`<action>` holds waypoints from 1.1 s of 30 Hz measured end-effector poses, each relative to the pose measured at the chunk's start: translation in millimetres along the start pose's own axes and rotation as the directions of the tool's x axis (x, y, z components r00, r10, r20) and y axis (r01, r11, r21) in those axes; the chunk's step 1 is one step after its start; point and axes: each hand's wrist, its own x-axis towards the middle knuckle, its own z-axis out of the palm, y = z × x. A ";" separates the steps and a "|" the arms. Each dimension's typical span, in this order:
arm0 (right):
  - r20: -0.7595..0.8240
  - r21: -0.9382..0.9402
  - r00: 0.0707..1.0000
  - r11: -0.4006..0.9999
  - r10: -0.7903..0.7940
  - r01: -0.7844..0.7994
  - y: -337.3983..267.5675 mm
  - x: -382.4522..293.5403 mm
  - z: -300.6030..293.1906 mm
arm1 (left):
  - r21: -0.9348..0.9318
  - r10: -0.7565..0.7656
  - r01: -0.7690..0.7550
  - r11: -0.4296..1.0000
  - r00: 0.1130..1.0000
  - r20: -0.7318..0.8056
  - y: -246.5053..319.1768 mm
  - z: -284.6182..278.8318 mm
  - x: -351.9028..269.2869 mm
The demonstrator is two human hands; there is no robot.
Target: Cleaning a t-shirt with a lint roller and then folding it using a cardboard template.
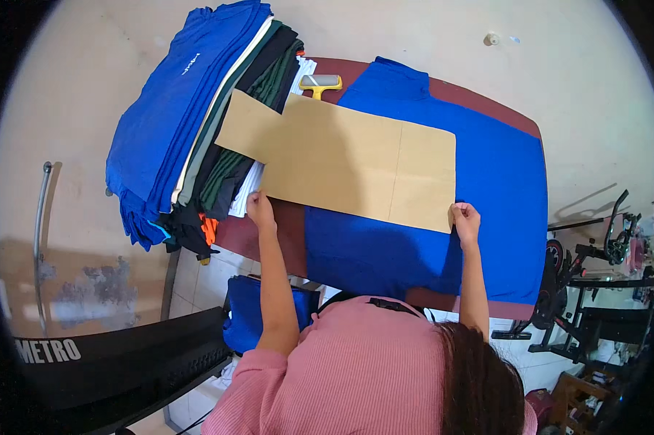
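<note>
A tan cardboard sheet (337,157) with a narrower tab at its left end is held above the table. My left hand (261,211) pinches its near left corner, and my right hand (466,222) grips the near right corner. Below the sheet lies a blue shirt (501,179), spread flat with one sleeve pointing to the far side. Part of the shirt is hidden by the cardboard. The tab overlaps a tall stack of folded garments (169,109), blue on top, with white, green and black layers showing at the side.
A yellow-handled lint roller (320,82) rests on the dark red tabletop (289,234) at the far edge. Blue fabric (245,310) sits below the near edge. A black treadmill (142,359) stands lower left, and an exercise bike (566,277) at the right.
</note>
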 end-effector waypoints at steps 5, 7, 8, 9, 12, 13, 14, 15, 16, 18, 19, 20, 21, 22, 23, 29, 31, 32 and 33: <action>-0.002 -0.025 1.000 1.000 0.003 -0.004 0.4 -0.3 0.1 | -0.040 0.010 -0.009 0.999 1.000 0.019 -3.3 0.2 2.2; -0.004 -0.036 1.000 0.999 0.000 0.000 4.1 1.3 -3.0 | -0.058 -0.002 0.004 0.998 0.999 0.032 -0.6 2.7 0.6; -0.001 -0.048 1.000 0.999 -0.005 0.004 6.0 1.6 -5.9 | -0.076 -0.016 0.019 0.997 0.999 0.042 0.9 3.8 -0.9; 0.006 -0.045 1.000 0.999 -0.006 0.007 1.8 -1.8 -8.2 | -0.074 -0.013 0.015 0.997 0.999 0.034 -0.1 -0.8 -0.5; 0.139 0.110 0.989 0.992 0.051 -0.067 -16.4 -16.4 -35.1 | -0.104 -0.060 0.059 0.993 0.998 -0.005 1.4 -17.9 2.3; 0.016 -0.167 0.995 0.981 -0.102 0.103 10.8 -7.0 -66.8 | -0.129 -0.133 0.140 0.982 0.989 0.061 13.4 -19.3 -6.5; -0.059 -0.263 0.974 0.944 -0.220 0.198 13.5 -12.5 -91.7 | -0.144 -0.206 0.219 0.965 0.973 0.102 22.4 -34.1 -16.6; -0.135 -0.261 0.975 0.956 -0.175 0.135 27.0 -14.3 -125.5 | -0.139 -0.175 0.186 0.973 0.981 0.086 29.2 -49.8 -29.1; -0.234 -0.288 0.938 0.940 -0.255 0.184 46.7 -15.5 -160.3 | -0.146 -0.172 0.190 0.971 0.977 0.124 26.4 -72.8 -34.2; -0.406 -0.432 0.894 0.902 -0.188 -0.006 91.9 -18.8 -235.9 | -0.077 -0.170 0.184 0.980 0.973 0.158 12.3 -124.1 -44.9; -0.499 -0.483 0.854 0.866 -0.150 -0.130 125.4 -27.8 -283.5 | -0.083 -0.235 0.254 0.964 0.954 0.185 23.0 -128.7 -62.3; -0.550 -0.704 0.827 0.597 -0.114 -0.386 126.2 -35.5 -299.0 | -0.168 -0.198 0.264 0.950 0.923 0.331 11.9 -157.8 -72.1; -0.557 -0.730 0.830 0.462 0.026 -0.504 117.0 -41.4 -302.7 | -0.210 -0.169 0.301 0.930 0.858 0.484 -13.4 -192.9 -75.7; -0.537 -0.722 0.838 0.459 0.101 -0.518 130.9 -46.4 -322.6 | -0.120 -0.345 0.430 0.895 0.838 0.424 -11.5 -188.1 -92.0; -0.480 -0.667 0.858 0.559 0.183 -0.492 143.9 -51.0 -339.0 | -0.034 -0.508 0.552 0.833 0.789 0.346 -5.0 -176.4 -112.1; -0.334 -0.584 0.941 0.773 0.050 -0.248 156.9 -59.0 -344.4 | 0.204 -0.455 0.467 0.860 0.523 0.721 -26.8 -131.8 -165.4; -0.296 -0.453 0.940 0.841 0.171 -0.296 162.8 -59.2 -344.2 | 0.314 -0.492 0.406 0.858 0.480 0.726 -39.3 -113.1 -168.0; -0.225 -0.412 0.932 0.840 0.283 -0.354 155.6 -63.8 -343.5 | 0.412 -0.531 0.341 0.845 0.454 0.715 -43.1 -111.4 -172.1; -0.233 -0.408 0.928 0.838 0.289 -0.363 145.5 -70.0 -339.7 | 0.418 -0.533 0.336 0.844 0.447 0.718 -42.9 -107.8 -178.8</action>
